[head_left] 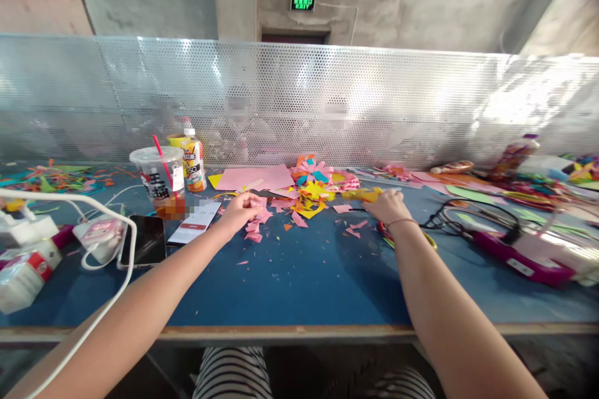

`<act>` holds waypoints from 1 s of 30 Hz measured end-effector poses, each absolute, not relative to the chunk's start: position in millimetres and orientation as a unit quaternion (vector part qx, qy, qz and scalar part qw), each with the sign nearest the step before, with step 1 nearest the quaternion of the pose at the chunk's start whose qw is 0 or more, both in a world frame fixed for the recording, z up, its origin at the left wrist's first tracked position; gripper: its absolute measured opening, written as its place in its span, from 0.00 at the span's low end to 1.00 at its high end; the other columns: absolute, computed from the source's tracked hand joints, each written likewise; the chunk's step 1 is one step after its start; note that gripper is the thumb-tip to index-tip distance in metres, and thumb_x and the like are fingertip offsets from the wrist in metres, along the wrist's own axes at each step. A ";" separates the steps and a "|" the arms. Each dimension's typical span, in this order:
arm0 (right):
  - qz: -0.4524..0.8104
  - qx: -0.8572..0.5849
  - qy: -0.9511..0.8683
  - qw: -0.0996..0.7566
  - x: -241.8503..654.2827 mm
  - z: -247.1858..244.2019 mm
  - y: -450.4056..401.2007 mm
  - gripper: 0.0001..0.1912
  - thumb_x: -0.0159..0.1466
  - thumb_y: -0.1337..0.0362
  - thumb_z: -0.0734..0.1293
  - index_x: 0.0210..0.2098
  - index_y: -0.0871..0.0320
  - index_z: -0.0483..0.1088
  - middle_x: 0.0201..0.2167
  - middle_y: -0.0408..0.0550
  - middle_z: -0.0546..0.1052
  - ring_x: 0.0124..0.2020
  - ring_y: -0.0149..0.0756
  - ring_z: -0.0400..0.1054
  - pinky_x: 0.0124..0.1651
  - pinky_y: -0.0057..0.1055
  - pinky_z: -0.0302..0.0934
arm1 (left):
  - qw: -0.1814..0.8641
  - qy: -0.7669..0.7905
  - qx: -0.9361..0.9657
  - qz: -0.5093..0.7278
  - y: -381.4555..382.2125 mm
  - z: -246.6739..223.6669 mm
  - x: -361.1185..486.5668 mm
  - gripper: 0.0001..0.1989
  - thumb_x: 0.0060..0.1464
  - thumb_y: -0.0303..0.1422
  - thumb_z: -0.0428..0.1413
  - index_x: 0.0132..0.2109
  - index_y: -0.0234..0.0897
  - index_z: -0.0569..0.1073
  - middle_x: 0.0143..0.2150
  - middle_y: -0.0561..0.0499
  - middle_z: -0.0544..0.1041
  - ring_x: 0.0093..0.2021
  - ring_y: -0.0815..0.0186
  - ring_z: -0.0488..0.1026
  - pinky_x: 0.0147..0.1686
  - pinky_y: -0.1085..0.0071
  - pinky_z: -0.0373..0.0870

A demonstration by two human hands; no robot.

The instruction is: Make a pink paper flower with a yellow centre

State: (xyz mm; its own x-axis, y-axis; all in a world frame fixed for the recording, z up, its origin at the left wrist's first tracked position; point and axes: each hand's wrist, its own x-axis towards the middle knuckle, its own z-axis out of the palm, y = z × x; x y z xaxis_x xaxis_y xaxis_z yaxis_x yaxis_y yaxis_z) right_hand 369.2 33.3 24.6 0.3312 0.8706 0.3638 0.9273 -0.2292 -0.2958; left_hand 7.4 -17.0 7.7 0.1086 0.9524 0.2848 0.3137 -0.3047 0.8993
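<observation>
My left hand (244, 209) is over the middle of the blue table, its fingers curled together on small pink paper scraps (255, 230). To its right sits a pile of folded and cut paper, with a yellow paper piece (317, 190) and a pink paper flower (311, 169) on it. My right hand (389, 204) reaches down to the table, fingers bent and blurred. A yellow strip-like piece (358, 194) lies right at its fingertips; whether it is gripped is unclear. Red and yellow-green loops (428, 240) show partly under that wrist.
At the left stand a plastic cup with a red straw (156, 177) and a bottle (193, 162), near two phones (145, 240) and chargers (98, 237). A white cable (133, 249) crosses my left arm. A purple power strip (519, 255) lies right. Behind rises a perforated metal screen (290, 87).
</observation>
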 end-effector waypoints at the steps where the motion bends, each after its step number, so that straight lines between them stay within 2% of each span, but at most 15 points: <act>1: -0.047 -0.795 -0.561 0.225 373.0 21.6 33.2 0.32 0.51 0.58 0.65 0.52 0.67 0.57 0.47 0.70 0.63 0.50 0.58 0.58 0.42 0.44 0.56 | 0.362 0.470 0.651 0.474 -16.2 6.3 7.8 0.12 0.45 0.33 0.53 0.39 0.33 0.67 0.24 0.54 0.67 0.22 0.75 0.62 0.23 0.76 0.60; 3: -0.017 -0.820 -0.534 0.207 375.8 18.2 31.0 0.33 0.51 0.60 0.64 0.54 0.66 0.54 0.49 0.71 0.60 0.50 0.58 0.58 0.42 0.46 0.56 | 0.386 0.453 0.637 0.490 -16.2 5.2 9.3 0.12 0.44 0.33 0.55 0.37 0.33 0.66 0.26 0.53 0.68 0.23 0.75 0.64 0.24 0.76 0.62; 6: -0.026 -0.831 -0.521 0.194 365.6 23.1 23.1 0.28 0.54 0.61 0.61 0.52 0.66 0.57 0.51 0.71 0.58 0.52 0.60 0.54 0.44 0.51 0.53 | 0.403 0.441 0.624 0.504 -20.8 8.0 13.6 0.12 0.42 0.32 0.57 0.36 0.33 0.66 0.28 0.53 0.70 0.26 0.73 0.67 0.27 0.74 0.66; 8: -0.087 -0.797 -0.552 0.229 346.2 31.1 15.8 0.22 0.56 0.61 0.59 0.48 0.65 0.61 0.50 0.69 0.59 0.53 0.60 0.51 0.45 0.54 0.51 | 0.408 0.445 0.615 0.507 -25.0 11.0 17.6 0.12 0.41 0.31 0.57 0.35 0.33 0.66 0.29 0.52 0.71 0.27 0.72 0.69 0.29 0.73 0.67; 10: -0.125 -0.708 -0.630 0.294 315.7 37.7 7.4 0.18 0.59 0.61 0.57 0.45 0.65 0.62 0.48 0.67 0.62 0.52 0.55 0.54 0.47 0.50 0.52 | 0.412 0.446 0.608 0.511 -27.7 12.8 21.7 0.12 0.40 0.29 0.58 0.35 0.33 0.66 0.31 0.51 0.71 0.30 0.71 0.70 0.31 0.72 0.68; 12: -0.039 -0.585 -0.735 0.341 277.3 38.0 -2.1 0.14 0.61 0.60 0.54 0.40 0.62 0.64 0.41 0.59 0.68 0.45 0.43 0.62 0.46 0.40 0.57 | 0.409 0.440 0.612 0.515 -28.2 12.4 24.9 0.12 0.39 0.27 0.58 0.34 0.33 0.66 0.32 0.50 0.72 0.32 0.70 0.71 0.34 0.71 0.68; 14: 0.099 -0.478 -0.800 0.348 238.6 30.8 -11.6 0.13 0.60 0.58 0.56 0.38 0.59 0.64 0.35 0.52 0.71 0.36 0.35 0.66 0.41 0.32 0.61 | 0.397 0.431 0.629 0.511 -27.4 10.6 27.0 0.13 0.38 0.28 0.59 0.34 0.34 0.65 0.32 0.50 0.72 0.33 0.69 0.71 0.36 0.70 0.68; 16: 0.193 -0.425 -0.813 0.348 208.1 19.2 -18.9 0.14 0.58 0.57 0.60 0.41 0.58 0.64 0.33 0.47 0.72 0.32 0.32 0.67 0.36 0.29 0.62 | 0.383 0.421 0.650 0.503 -26.9 8.7 28.1 0.14 0.39 0.28 0.59 0.35 0.34 0.65 0.32 0.50 0.72 0.34 0.69 0.71 0.37 0.69 0.67; 18: 0.255 -0.402 -0.805 0.355 190.8 8.3 -22.2 0.13 0.58 0.58 0.59 0.41 0.57 0.64 0.29 0.45 0.72 0.28 0.31 0.67 0.33 0.28 0.62 | 0.365 0.412 0.675 0.492 -27.1 7.5 28.2 0.14 0.40 0.29 0.58 0.37 0.34 0.65 0.33 0.49 0.72 0.34 0.68 0.71 0.38 0.69 0.67; 21: 0.323 -0.394 -0.766 0.391 187.9 -0.7 -19.2 0.11 0.57 0.60 0.59 0.36 0.58 0.65 0.23 0.42 0.70 0.24 0.30 0.66 0.30 0.28 0.62 | 0.297 0.422 0.719 0.465 -25.8 6.6 25.0 0.16 0.44 0.31 0.56 0.42 0.35 0.65 0.39 0.46 0.72 0.39 0.66 0.70 0.40 0.68 0.66; 24: 0.348 -0.413 -0.723 0.431 197.9 -2.4 -11.0 0.08 0.55 0.60 0.60 0.32 0.58 0.64 0.21 0.41 0.69 0.23 0.31 0.66 0.29 0.29 0.63 | 0.153 0.496 0.747 0.416 -18.1 3.0 17.1 0.16 0.45 0.31 0.54 0.44 0.35 0.68 0.45 0.44 0.71 0.45 0.63 0.67 0.46 0.65 0.63; 27: 0.342 -0.445 -0.692 0.453 206.3 -3.1 -2.1 0.07 0.55 0.60 0.60 0.29 0.57 0.63 0.21 0.41 0.69 0.23 0.30 0.66 0.29 0.28 0.63 | 0.033 0.538 0.775 0.329 -6.3 -3.7 8.3 0.10 0.49 0.29 0.49 0.37 0.34 0.73 0.42 0.42 0.73 0.47 0.59 0.66 0.50 0.61 0.58; 30: 0.342 -0.462 -0.673 0.465 208.5 -6.3 4.6 0.06 0.54 0.60 0.61 0.27 0.57 0.62 0.21 0.41 0.69 0.22 0.29 0.65 0.27 0.27 0.63 | 0.032 0.522 0.811 0.263 0.8 -9.2 4.8 0.15 0.53 0.31 0.44 0.30 0.35 0.75 0.35 0.45 0.76 0.40 0.61 0.69 0.45 0.64 0.61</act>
